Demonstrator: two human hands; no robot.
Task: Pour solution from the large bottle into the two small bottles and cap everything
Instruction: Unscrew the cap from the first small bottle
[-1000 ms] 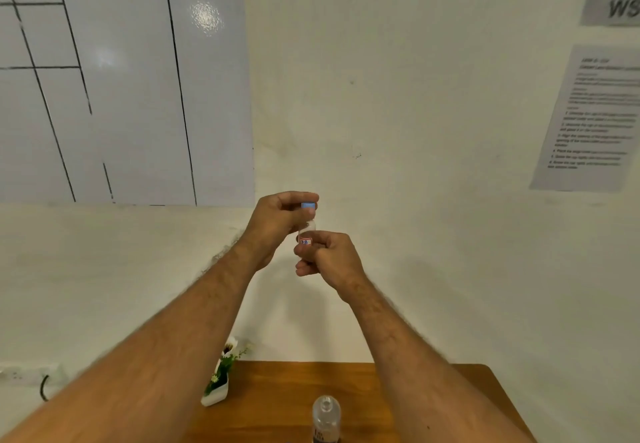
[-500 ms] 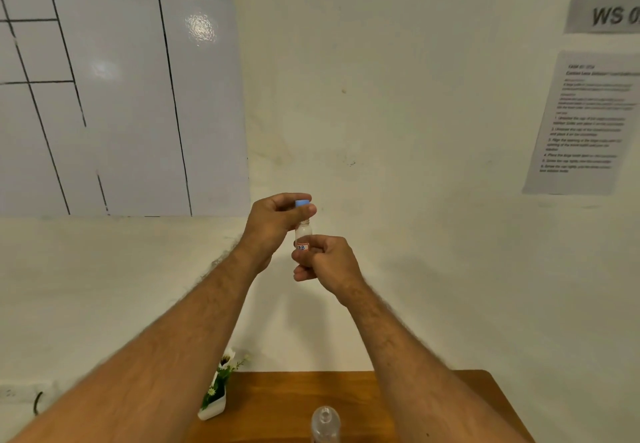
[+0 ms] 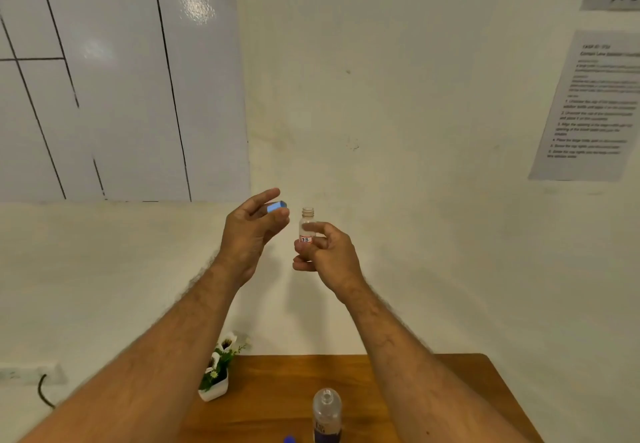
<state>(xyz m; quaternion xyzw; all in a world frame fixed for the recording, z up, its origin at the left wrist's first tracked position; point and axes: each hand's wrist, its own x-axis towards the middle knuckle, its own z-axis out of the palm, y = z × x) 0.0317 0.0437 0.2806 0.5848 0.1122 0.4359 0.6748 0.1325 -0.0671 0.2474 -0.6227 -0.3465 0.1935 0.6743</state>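
while uncapped, one small bottle (image 3: 307, 226), one blue cap (image 3: 277, 206)

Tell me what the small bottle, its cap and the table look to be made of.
Small bottle in the right hand: clear, likely plastic; the wall shows through it, and the neck is threaded. Cap in the left hand: opaque light blue, smooth, probably plastic. Table: brown wood or wood veneer, visible grain, slight sheen.

plant (image 3: 216, 371) left of large bottle (image 3: 327, 415), on table (image 3: 277, 394)
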